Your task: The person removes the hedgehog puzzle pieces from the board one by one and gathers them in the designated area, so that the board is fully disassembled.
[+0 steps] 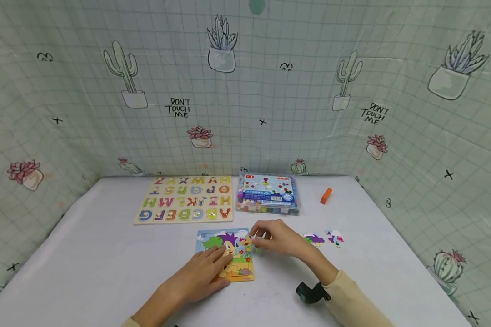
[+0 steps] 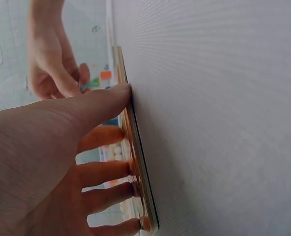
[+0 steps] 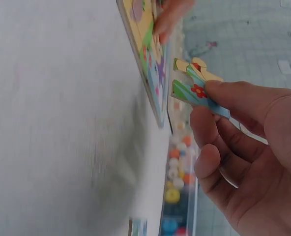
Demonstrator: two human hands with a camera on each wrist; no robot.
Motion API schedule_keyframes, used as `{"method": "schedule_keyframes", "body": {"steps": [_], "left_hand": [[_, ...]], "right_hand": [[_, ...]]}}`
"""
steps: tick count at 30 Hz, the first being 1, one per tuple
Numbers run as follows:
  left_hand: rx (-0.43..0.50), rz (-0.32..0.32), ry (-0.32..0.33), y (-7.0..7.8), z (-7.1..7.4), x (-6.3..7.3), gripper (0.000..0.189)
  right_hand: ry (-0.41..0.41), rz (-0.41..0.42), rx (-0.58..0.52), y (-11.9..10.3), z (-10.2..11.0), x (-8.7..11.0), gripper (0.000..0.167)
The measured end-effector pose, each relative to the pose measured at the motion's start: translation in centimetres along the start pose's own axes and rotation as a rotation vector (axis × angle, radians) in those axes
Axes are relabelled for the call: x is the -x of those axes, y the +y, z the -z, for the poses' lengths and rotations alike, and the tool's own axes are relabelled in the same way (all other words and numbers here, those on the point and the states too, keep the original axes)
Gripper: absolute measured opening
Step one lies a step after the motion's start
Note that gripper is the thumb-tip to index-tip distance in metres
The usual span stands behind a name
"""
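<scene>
A cartoon jigsaw puzzle in a flat tray (image 1: 248, 277) lies at the middle of the table, showing a purple-haired animal. My left hand (image 1: 202, 274) rests on its left part, fingers spread over the picture and thumb at the near edge. In the left wrist view the left fingertips (image 2: 120, 168) press along the board's top. Just above the board's right side, my right hand (image 1: 281, 238) pinches a jigsaw piece (image 3: 198, 92) between thumb and index finger. That piece has a red flower, green leaves and a yellow figure, and is tilted.
Two loose jigsaw pieces (image 1: 314, 239) lie right of my right hand. Behind the puzzle are a wooden alphabet board (image 1: 196, 221) and a clear box of coloured beads (image 1: 268, 195). An orange block (image 1: 326, 196) sits at the back right. Patterned cloth (image 1: 245, 91) hangs behind.
</scene>
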State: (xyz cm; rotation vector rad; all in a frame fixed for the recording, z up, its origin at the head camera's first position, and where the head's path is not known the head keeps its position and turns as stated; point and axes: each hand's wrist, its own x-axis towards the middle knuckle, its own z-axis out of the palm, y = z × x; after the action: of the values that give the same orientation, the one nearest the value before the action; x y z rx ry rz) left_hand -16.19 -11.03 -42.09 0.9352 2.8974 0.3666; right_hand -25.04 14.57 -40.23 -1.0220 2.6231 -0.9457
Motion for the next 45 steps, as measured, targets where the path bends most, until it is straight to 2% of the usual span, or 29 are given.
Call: {"method": "schedule_keyframes", "body": {"steps": [6,16,25,30,34,45], "left_hand": [[-0.008,-0.008,-0.001,0.0,0.1,0.0,0.052],[-0.026,-0.021,0.007,-0.1,0.2,-0.1,0.049],[-0.014,-0.052,0.029,-0.3,0.1,-0.1,0.045],[0.016,-0.064,0.007,-0.3,0.3,0.0,0.042],[0.027,-0.063,-0.015,-0.4,0.4,0.1,0.042],[0.032,-0.071,-0.006,-0.4,0.3,0.0,0.041]], "right_hand": [[0.011,-0.044,-0.015,2.6,2.3,2.7,0.014],[0.031,-0.164,0.031,7.5,6.1,8.8,0.018],[0.082,-0.213,0.074,10.6,7.5,13.2,0.017],[0.125,-0.228,0.113,11.2,7.7,14.3,0.014],[0.120,-0.229,0.116,11.4,8.0,14.4,0.016],[0.123,-0.156,0.095,12.3,8.3,14.7,0.011]]}}
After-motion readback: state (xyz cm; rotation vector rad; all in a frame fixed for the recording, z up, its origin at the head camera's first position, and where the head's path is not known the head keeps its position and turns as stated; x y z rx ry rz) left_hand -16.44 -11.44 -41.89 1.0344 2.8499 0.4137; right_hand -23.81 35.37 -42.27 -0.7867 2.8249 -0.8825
